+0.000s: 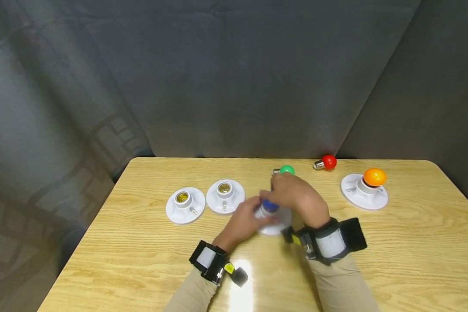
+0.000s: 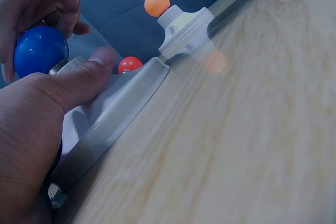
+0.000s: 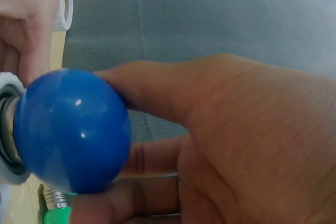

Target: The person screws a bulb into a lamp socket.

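A blue light bulb (image 1: 270,205) sits with its metal base in the mouth of a white lamp holder (image 1: 274,226) near the middle of the table. My right hand (image 1: 301,197) pinches the bulb from above, thumb on one side and fingers on the other, as the right wrist view shows. With my left hand (image 1: 242,224) I grip the holder, the thumb lying over its round base. In the left wrist view, part of the bulb's metal base still shows between the blue globe (image 2: 41,51) and the socket. Just behind my right hand lies a green bulb (image 1: 287,170).
Two white lamp holders, one at far left (image 1: 176,213) and one beside it (image 1: 235,195), show bare sockets. A red bulb (image 1: 329,162) lies near the table's back edge. On the right, an orange bulb (image 1: 375,177) stands in another holder (image 1: 364,201). A grey curtain (image 1: 242,86) hangs behind.
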`<action>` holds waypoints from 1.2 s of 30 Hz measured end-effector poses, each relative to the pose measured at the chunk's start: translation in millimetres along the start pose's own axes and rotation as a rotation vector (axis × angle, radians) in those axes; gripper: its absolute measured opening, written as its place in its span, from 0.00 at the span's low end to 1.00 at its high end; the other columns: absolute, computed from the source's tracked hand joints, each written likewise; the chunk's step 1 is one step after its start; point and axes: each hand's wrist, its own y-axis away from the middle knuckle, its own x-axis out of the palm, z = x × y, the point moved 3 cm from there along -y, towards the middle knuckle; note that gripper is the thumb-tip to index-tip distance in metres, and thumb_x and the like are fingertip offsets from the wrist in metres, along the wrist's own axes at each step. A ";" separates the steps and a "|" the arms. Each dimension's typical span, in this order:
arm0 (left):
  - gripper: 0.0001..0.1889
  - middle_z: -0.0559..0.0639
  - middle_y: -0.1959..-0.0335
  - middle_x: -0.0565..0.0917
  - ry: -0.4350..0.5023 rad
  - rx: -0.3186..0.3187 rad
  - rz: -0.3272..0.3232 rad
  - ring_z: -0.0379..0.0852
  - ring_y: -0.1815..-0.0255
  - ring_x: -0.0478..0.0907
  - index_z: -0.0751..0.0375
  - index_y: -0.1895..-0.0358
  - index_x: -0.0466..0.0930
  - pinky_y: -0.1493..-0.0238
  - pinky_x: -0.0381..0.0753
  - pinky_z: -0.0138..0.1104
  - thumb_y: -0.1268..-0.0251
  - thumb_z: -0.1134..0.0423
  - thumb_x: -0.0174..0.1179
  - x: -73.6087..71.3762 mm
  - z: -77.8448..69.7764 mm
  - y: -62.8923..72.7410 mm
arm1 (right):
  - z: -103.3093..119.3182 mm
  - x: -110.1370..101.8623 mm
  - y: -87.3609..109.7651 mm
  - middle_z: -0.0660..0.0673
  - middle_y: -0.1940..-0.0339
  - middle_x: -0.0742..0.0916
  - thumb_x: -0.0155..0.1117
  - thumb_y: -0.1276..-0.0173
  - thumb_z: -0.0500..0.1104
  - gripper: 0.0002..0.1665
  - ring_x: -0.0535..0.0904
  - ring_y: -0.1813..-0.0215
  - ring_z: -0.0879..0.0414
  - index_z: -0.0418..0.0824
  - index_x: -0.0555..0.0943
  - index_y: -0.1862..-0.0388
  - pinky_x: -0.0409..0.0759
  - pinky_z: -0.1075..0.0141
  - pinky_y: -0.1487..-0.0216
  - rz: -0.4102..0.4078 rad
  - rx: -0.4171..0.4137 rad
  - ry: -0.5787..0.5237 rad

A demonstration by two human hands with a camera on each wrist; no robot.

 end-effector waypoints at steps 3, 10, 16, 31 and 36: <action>0.30 0.36 0.47 0.83 0.013 -0.008 0.005 0.36 0.47 0.80 0.35 0.40 0.74 0.43 0.79 0.40 0.49 0.38 0.68 0.5 -0.7 0.8 | -0.5 0.3 0.0 0.44 0.73 0.80 0.56 0.31 0.58 0.22 0.76 0.74 0.53 0.39 0.77 0.64 0.71 0.65 0.73 -0.001 0.008 0.004; 0.31 0.37 0.48 0.83 0.000 -0.009 -0.002 0.36 0.48 0.80 0.36 0.40 0.74 0.43 0.78 0.39 0.50 0.38 0.69 0.4 -0.4 0.8 | 0.0 1.5 0.6 0.45 0.77 0.80 0.57 0.31 0.61 0.24 0.76 0.79 0.54 0.40 0.77 0.67 0.70 0.65 0.77 -0.003 0.025 0.011; 0.32 0.38 0.46 0.83 -0.014 -0.004 -0.006 0.37 0.46 0.79 0.37 0.38 0.73 0.41 0.78 0.39 0.50 0.38 0.69 0.4 0.1 0.1 | 3.9 -5.3 7.6 0.44 0.70 0.82 0.58 0.30 0.57 0.22 0.77 0.70 0.53 0.39 0.79 0.62 0.73 0.65 0.72 0.004 0.002 -0.003; 0.28 0.39 0.47 0.83 -0.076 0.022 -0.018 0.39 0.45 0.78 0.37 0.40 0.75 0.40 0.76 0.39 0.47 0.42 0.68 -1.6 -2.3 -0.5 | 17.9 -12.6 19.2 0.37 0.40 0.81 0.68 0.41 0.34 0.25 0.75 0.40 0.44 0.37 0.79 0.42 0.75 0.51 0.38 0.009 -0.222 0.010; 0.28 0.39 0.47 0.83 -0.060 0.003 -0.014 0.39 0.45 0.78 0.41 0.41 0.77 0.40 0.76 0.39 0.47 0.41 0.68 -1.1 -2.2 -0.7 | 19.8 -8.9 18.6 0.40 0.41 0.83 0.64 0.43 0.27 0.26 0.76 0.39 0.44 0.38 0.80 0.44 0.75 0.50 0.36 0.032 -0.236 -0.011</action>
